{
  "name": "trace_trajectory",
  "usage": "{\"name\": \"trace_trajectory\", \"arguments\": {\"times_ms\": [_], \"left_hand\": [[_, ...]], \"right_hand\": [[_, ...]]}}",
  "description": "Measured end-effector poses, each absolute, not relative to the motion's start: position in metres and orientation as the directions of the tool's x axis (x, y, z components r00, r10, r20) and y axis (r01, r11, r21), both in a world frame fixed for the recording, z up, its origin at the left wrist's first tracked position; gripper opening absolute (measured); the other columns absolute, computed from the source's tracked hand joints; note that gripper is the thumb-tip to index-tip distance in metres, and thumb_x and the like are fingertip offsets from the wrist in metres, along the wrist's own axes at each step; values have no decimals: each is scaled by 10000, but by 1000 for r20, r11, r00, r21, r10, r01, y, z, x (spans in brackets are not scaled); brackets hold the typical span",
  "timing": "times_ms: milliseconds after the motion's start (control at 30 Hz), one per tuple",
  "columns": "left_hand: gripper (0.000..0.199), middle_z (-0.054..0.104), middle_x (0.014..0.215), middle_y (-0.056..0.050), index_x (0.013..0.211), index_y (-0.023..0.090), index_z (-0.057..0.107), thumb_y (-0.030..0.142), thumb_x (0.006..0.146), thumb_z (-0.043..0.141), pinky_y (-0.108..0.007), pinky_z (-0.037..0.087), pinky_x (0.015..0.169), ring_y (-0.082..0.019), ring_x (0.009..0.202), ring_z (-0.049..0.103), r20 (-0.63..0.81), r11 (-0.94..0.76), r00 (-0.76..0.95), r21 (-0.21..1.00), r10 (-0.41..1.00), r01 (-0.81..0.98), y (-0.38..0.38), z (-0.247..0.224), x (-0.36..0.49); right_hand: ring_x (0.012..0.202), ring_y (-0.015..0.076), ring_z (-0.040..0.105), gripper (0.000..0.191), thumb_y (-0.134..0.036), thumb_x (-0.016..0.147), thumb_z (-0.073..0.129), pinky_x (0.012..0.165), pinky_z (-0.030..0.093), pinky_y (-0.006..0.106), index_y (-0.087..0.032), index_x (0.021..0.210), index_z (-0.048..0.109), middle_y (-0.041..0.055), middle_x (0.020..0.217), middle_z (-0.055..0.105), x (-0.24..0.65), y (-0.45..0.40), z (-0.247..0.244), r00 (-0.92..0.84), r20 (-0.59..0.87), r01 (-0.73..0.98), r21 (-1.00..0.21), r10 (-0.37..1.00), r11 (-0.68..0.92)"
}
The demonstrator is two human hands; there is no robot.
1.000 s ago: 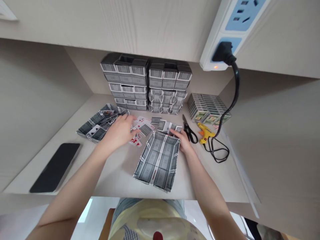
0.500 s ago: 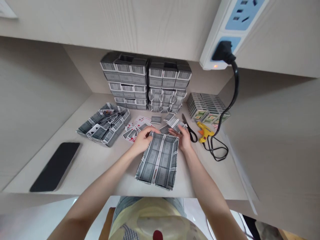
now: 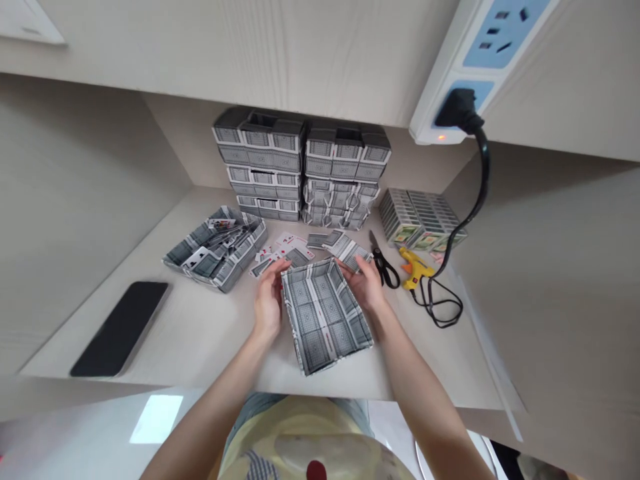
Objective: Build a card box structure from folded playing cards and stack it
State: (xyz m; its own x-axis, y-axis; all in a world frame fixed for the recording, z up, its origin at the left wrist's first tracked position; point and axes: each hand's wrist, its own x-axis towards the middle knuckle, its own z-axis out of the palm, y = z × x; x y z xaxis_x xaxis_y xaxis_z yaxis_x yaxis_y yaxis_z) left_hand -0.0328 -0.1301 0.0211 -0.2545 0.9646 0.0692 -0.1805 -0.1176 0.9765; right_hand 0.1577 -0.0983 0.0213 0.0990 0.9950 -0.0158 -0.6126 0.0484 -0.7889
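Note:
A shallow open box made of playing cards [image 3: 323,313] sits tilted between my hands, near the front edge of the desk. My left hand [image 3: 269,303] grips its left side, close to the far corner. On the right, my right hand [image 3: 367,285] is against the far right corner, its fingers partly hidden behind the wall. Just beyond those fingertips is a folded strip of joined cards [image 3: 350,251]; I cannot tell whether the hand touches it. Loose playing cards [image 3: 287,252] lie spread behind the box.
Stacked card boxes [image 3: 265,153] stand at the back. A card tray [image 3: 225,273] full of cards and a phone [image 3: 121,328] lie left. To the right are scissors [image 3: 385,267], a yellow glue gun [image 3: 416,268] with its cord, and stacked card decks [image 3: 420,220]. A power strip [image 3: 470,80] hangs above.
The box has turned, its near end swinging right. My left hand has shifted from the far rim down along the left side. The view has moved slightly.

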Motion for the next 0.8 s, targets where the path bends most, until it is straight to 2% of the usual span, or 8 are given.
{"name": "trace_trajectory", "arguments": {"times_ms": [67,233,300,467,600,800], "left_hand": [[412,591,1118,-58,1110,168,529,336,828,280,-330,419,860,-188,1022,542,56,-92,-198,979,979,-180,-132,20,-32],[376,595,1104,-42,1051,168,559,299,822,291,-318,394,891,-186,1045,518,114,-95,-195,990,974,105,-138,29,-28],[365,599,1083,-43,1040,169,558,295,830,287,-310,399,876,-184,1034,517,118,-82,-215,982,970,168,-139,32,-25],[318,596,1025,-43,972,176,553,309,849,291,-308,389,874,-186,994,517,110,-57,-256,977,960,207,-138,29,-19],[276,582,993,-44,950,183,533,296,856,299,-317,382,877,-181,957,516,119,-65,-262,976,958,208,-138,22,-18],[270,566,1043,-57,1017,193,509,277,868,300,-342,363,915,-185,1007,498,182,-115,-213,949,960,294,-149,20,-14]], "right_hand": [[881,199,637,343,-352,712,609,826,490,382,-240,1026,529,13,946,667,152,-101,23,113,-28,-592,-805,993,45],[952,207,607,402,-422,718,578,790,503,376,-247,1074,507,30,1020,644,141,-107,30,154,-52,-527,-849,987,37],[945,216,608,430,-431,705,586,758,512,372,-247,1084,500,33,1024,642,138,-108,33,178,-66,-507,-861,982,34],[913,208,617,447,-401,713,582,735,508,355,-261,1124,477,17,1024,643,134,-112,34,196,-61,-474,-880,979,40],[902,177,617,534,-338,691,621,787,484,338,-283,1187,432,-1,1088,610,135,-116,37,221,12,-424,-899,975,107],[932,185,597,627,-258,585,722,857,460,337,-236,1164,482,11,1016,629,157,-111,51,279,110,-207,-963,954,172]]}}
